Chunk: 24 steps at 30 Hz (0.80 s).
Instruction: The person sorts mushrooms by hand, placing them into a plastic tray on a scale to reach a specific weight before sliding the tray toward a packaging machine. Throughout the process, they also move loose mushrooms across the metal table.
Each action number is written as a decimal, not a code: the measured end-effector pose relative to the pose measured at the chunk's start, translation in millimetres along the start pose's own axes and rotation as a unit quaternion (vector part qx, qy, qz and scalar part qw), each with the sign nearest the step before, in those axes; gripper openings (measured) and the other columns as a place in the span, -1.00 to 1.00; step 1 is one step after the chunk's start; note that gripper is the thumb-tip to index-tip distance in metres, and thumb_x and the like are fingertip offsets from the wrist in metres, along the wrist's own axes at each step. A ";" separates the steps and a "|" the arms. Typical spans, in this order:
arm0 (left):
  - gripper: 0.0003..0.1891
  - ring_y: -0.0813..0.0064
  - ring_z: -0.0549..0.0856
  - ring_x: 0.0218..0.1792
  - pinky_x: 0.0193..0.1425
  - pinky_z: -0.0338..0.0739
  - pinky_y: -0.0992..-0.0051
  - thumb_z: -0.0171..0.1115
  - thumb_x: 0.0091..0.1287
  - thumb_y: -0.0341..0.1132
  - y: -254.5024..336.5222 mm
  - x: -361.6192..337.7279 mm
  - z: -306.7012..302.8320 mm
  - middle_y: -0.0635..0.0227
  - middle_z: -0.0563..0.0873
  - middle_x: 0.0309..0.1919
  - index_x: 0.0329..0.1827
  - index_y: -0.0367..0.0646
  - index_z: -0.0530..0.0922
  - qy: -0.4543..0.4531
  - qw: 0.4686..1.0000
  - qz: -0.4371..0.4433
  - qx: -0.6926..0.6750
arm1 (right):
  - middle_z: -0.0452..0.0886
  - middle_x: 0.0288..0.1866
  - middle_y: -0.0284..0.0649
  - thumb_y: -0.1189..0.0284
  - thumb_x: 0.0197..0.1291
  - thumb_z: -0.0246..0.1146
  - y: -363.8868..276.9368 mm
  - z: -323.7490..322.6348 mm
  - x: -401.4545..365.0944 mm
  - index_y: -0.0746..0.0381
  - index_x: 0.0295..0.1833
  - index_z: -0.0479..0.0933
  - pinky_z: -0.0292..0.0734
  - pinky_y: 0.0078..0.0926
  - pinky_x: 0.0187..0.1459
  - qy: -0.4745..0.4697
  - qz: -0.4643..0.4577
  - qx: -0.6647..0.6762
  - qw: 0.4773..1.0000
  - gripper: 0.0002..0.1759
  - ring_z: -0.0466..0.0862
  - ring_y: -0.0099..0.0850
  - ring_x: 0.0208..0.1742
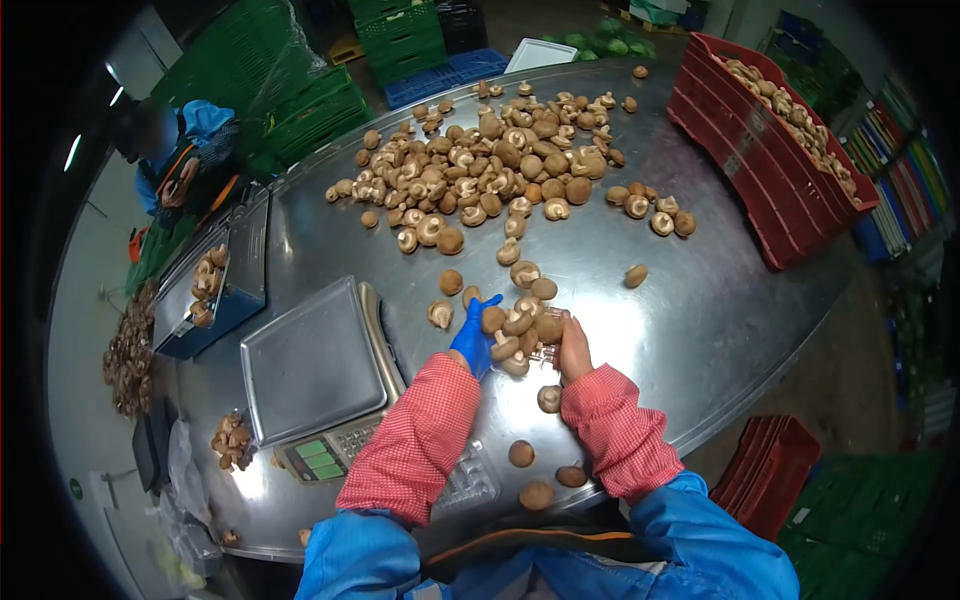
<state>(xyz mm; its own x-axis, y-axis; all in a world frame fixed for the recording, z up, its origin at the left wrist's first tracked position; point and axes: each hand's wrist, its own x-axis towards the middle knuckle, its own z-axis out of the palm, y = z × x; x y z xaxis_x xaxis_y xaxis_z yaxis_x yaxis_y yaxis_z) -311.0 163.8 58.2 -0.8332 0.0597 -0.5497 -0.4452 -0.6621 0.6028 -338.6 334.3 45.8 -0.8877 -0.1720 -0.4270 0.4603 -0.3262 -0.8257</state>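
Observation:
Between my two hands is a clear plastic tray [545, 356] heaped with brown shiitake mushrooms [518, 325]. My left hand [474, 338], in a blue glove, presses against the left side of the heap and tray. On the other side my right hand [574, 350], ungloved, grips the tray's right edge, its fingers partly hidden. Loose mushrooms lie close by, one of them [549, 399] just below the tray. A large pile of shiitake mushrooms [490, 160] spreads over the metal table [640, 330] beyond my hands.
A weighing scale [315, 365] stands left of my forearms, and empty clear trays [470, 480] lie partly under my left sleeve. At the right table edge is a red crate [760, 150] of mushrooms. Another person [185, 165] stands at the far left, near green crates [310, 110].

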 end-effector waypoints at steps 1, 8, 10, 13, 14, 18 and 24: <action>-0.34 0.26 0.56 0.10 0.17 0.51 0.31 -0.29 0.41 0.31 1.9 -6.0 6.8 0.24 0.47 0.22 0.42 0.11 0.25 0.037 0.998 -0.006 0.055 | 0.57 -0.20 -0.16 0.14 0.49 -0.26 3.2 -0.3 -5.5 0.26 0.09 0.37 0.58 -0.64 -0.50 -0.022 0.005 -0.018 1.000 -0.54 0.63 -0.47 -0.42; -0.48 0.47 0.54 0.09 0.21 0.46 0.42 -0.02 0.43 0.07 16.3 -38.0 2.6 0.30 0.54 0.12 0.30 -0.10 0.35 0.169 0.921 0.143 0.321 | 0.51 -0.01 -0.22 0.06 0.44 -0.14 9.8 29.2 -39.3 0.24 0.24 0.33 0.54 -0.48 -0.02 -0.129 -0.079 -0.029 0.988 -0.48 0.55 -0.44 -0.02; -0.48 0.48 0.54 0.10 0.22 0.44 0.42 0.04 0.42 0.03 29.6 -39.3 -15.1 0.30 0.55 0.11 0.29 -0.12 0.35 0.154 0.929 0.164 0.294 | 0.50 0.04 -0.21 0.06 0.44 -0.13 2.9 52.4 -56.3 0.25 0.27 0.32 0.52 -0.45 0.03 -0.146 -0.063 -0.014 0.987 -0.46 0.53 -0.42 0.04; -0.44 0.47 0.55 0.07 0.20 0.44 0.44 0.14 0.39 -0.02 47.7 -35.0 -62.2 0.30 0.59 0.07 0.34 -0.11 0.31 0.118 0.934 0.177 0.286 | 0.43 0.12 -0.05 0.09 0.44 -0.15 31.8 71.9 -50.6 0.32 0.32 0.20 0.59 -0.36 -0.05 -0.162 -0.114 -0.072 0.977 -0.43 0.52 -0.23 0.12; -0.44 0.46 0.58 0.02 0.16 0.45 0.47 0.15 0.38 -0.01 61.2 -56.3 -56.4 0.30 0.62 0.02 0.36 -0.07 0.31 0.110 0.921 0.203 0.315 | 0.43 0.11 -0.03 0.08 0.45 -0.16 29.6 86.6 -62.0 0.31 0.33 0.16 0.62 -0.40 -0.24 -0.154 -0.055 -0.055 0.985 -0.42 0.56 -0.23 0.06; -0.53 0.50 0.60 -0.01 0.14 0.47 0.51 0.22 0.36 -0.16 106.1 -90.0 -96.6 0.30 0.64 -0.01 0.29 -0.07 0.41 0.115 0.914 0.161 0.353 | 0.53 -0.33 -0.07 0.05 0.45 -0.19 20.8 140.3 -95.3 0.29 0.22 0.16 0.52 -0.57 -0.70 -0.211 0.057 -0.111 0.969 -0.48 0.60 -0.37 -0.60; -0.47 0.54 0.61 -0.02 0.17 0.48 0.51 0.32 0.27 -0.13 164.5 -131.1 -179.9 0.29 0.66 -0.03 0.30 0.02 0.45 0.116 0.860 0.140 0.477 | 0.61 -0.15 0.05 0.13 0.32 0.05 35.0 167.4 -85.8 0.29 -0.06 0.51 0.50 -0.13 -0.10 -0.235 -0.208 -0.483 0.818 -0.58 0.63 0.01 -0.22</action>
<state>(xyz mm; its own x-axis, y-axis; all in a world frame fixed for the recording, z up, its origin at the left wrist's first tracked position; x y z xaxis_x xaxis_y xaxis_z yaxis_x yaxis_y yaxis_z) -216.1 -87.4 125.4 -0.9132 -0.2255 -0.3395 -0.3961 0.2948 0.8696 -245.8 182.1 115.3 -0.7634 -0.6451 -0.0333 -0.2994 0.3990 -0.8667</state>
